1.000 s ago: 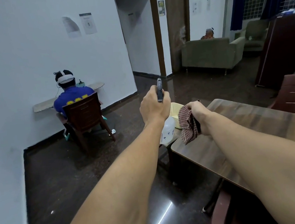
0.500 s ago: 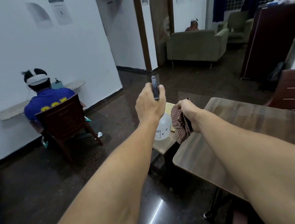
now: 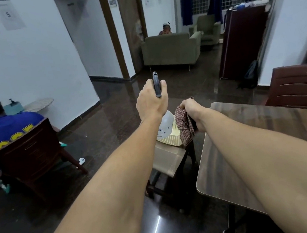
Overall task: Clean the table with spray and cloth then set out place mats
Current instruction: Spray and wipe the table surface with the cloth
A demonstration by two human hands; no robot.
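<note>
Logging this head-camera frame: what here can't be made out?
- Label on the spray bottle: head view, print too small, partly behind the wrist of the left hand.
- Number of place mats: head view, stack covered by the bottle and by the cloth in the right hand.
- The table: head view, partly under the right forearm, cut off by the right edge.

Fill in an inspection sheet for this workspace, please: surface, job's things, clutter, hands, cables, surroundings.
Surface: brown wooden table, right forearm over it.
Job's things: spray bottle in left hand; checked cloth in right hand; cream mat on the stool beside the table.
Clutter: small white object on the floor.
Hands: left grips the bottle's head; right grips the cloth.
Cables: nothing seen.
Surroundings: seated person at left, sofa beyond, chair behind the table.
</note>
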